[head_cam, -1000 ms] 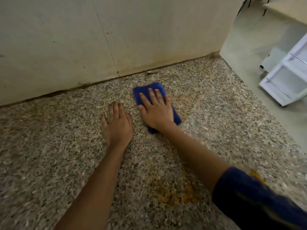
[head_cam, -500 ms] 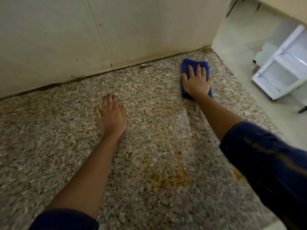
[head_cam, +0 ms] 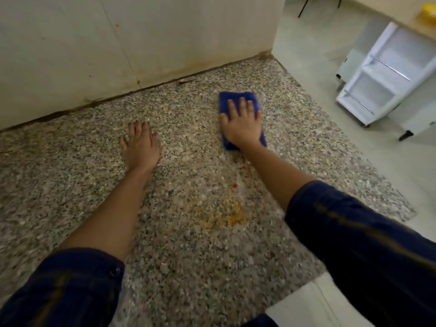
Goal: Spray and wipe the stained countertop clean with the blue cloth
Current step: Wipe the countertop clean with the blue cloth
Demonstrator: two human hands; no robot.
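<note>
A folded blue cloth [head_cam: 236, 97] lies flat on the speckled granite countertop [head_cam: 70, 185]. My right hand [head_cam: 241, 122] presses down on the cloth with fingers spread, covering its middle. My left hand [head_cam: 141, 145] rests palm down on the bare counter, to the left of the cloth, holding nothing. An orange-yellow stain [head_cam: 226, 213] with a small red speck [head_cam: 235, 185] sits on the counter nearer to me, between my forearms. No spray bottle is in view.
A pale wall [head_cam: 141, 31] runs along the back of the counter with a dirty seam at its foot. The counter's right edge drops to a tiled floor [head_cam: 318, 55]. A white wire-shelved rack [head_cam: 387, 76] stands on the floor at right.
My right hand slid the cloth right to the far corner, then pulled it back toward me and left. The left hand stayed planted on the counter.
</note>
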